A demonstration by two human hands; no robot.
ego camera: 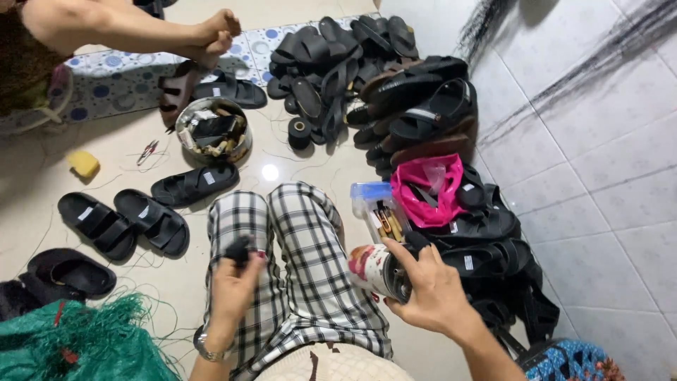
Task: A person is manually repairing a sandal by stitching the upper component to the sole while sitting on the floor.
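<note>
**Sandals all over the floor, both hands busy**

The person sits on the tiled floor (296, 159) in checked trousers, knees drawn up. The left hand (236, 282) is clenched around a small dark piece (240, 249), held just above the left knee; I cannot tell what the piece is. A watch (209, 347) sits on that wrist. The right hand (430, 289) grasps a round tin (377, 271) lying on its side, its open mouth turned toward the palm, just beside the right knee.

Behind the tin stands a clear plastic box (377, 208) with a blue lid, and beside that a pink bag (427, 187) resting on a heap of black sandals (493, 247). A larger pile of sandals (381, 77) lies farther off by the wall. To the left, a pair of black sandals (123, 222) lies flat, with a round tin of oddments (211, 130) beyond. Green netting (77, 346) bunches at the near left. Another person's bare foot (211, 35) rests on a patterned mat (120, 77).
</note>
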